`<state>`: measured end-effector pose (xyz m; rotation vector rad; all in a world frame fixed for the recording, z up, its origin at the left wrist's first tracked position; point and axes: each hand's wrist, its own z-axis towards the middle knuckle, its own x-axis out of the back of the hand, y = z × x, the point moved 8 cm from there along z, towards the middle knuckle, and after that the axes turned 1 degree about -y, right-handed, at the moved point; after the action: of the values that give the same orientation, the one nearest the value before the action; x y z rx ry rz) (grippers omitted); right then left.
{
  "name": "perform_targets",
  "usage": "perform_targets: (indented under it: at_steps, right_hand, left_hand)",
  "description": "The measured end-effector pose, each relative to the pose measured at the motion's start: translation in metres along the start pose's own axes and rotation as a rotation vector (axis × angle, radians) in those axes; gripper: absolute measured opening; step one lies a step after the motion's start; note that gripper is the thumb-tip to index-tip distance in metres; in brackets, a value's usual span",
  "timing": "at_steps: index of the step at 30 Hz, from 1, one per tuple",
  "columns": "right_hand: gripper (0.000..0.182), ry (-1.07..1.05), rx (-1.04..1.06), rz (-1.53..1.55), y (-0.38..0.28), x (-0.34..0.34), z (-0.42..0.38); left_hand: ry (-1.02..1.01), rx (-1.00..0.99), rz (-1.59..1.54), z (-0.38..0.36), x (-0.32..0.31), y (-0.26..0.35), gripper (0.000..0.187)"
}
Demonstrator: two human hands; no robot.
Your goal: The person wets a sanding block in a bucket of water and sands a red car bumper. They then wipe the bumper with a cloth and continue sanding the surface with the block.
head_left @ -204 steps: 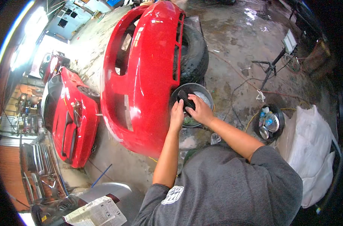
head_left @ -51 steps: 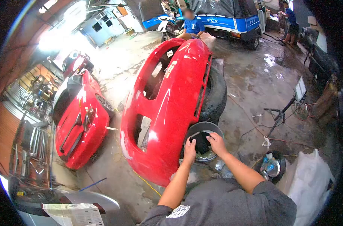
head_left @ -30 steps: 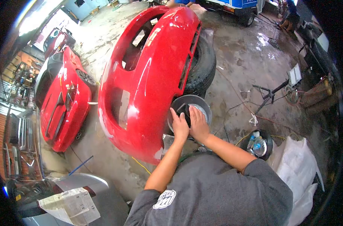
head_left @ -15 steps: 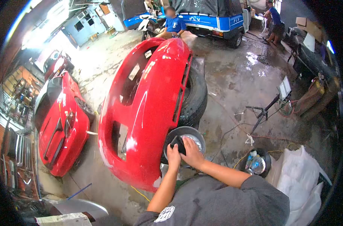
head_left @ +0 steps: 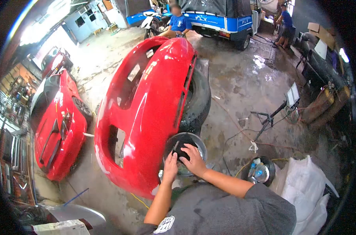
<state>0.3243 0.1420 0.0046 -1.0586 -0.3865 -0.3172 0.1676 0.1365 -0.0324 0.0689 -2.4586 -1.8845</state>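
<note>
Both my hands are over a round metal basin (head_left: pixel 203 150). A dark, flat piece, like a black sheet (head_left: pixel 180 150), is between them; its exact kind is hard to make out. My left hand (head_left: pixel 170 167) pinches its near left edge. From the right, my right hand (head_left: pixel 194 160) grips it with the fingers bent over the top. Just left of the basin lies a large red car bumper (head_left: pixel 158 98), with dull pale patches along its near and left edges. Beneath the bumper's right side is a black tire (head_left: pixel 203 103).
A red car (head_left: pixel 62 145) stands to the left. On the right are a work light on a stand (head_left: pixel 292 94), a black tub with bottles (head_left: pixel 260 172) and a white sack (head_left: pixel 305 186). Cords cross the wet floor. One person (head_left: pixel 179 23) sits behind the bumper; another (head_left: pixel 286 25) stands far right.
The black piece has been spread flatter, and my right hand's fingers have opened out more over it. The view has shifted slightly, moving the scene left.
</note>
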Motion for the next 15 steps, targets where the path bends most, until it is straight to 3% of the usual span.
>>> perform_targets:
  at_steps: [2, 4, 6, 8, 11, 15]
  right_hand:
    - [0.05, 0.025, -0.005, 0.033, 0.01, -0.006, -0.006]
    - [0.054, 0.051, 0.002, 0.026, 0.007, -0.002, -0.007]
    - [0.059, 0.032, -0.019, 0.037, 0.003, 0.0, -0.007]
    - [0.061, 0.021, -0.023, 0.025, 0.001, 0.0, -0.004]
    - [0.062, 0.026, 0.037, 0.004, -0.003, 0.0, -0.002]
    - [0.063, 0.026, 0.037, 0.004, -0.003, 0.0, -0.005]
  left_hand:
    - [0.102, -0.095, 0.384, 0.001, 0.009, 0.011, 0.056]
    - [0.047, -0.025, 0.135, 0.018, 0.02, -0.025, 0.062]
    - [0.214, -0.101, 0.276, 0.008, 0.027, -0.006, 0.048]
    - [0.079, 0.142, -0.185, 0.001, 0.01, -0.01, 0.052]
    - [-0.011, 0.079, -0.315, -0.002, 0.0, -0.001, 0.041]
    - [-0.047, 0.071, -0.23, -0.002, 0.001, -0.017, 0.045]
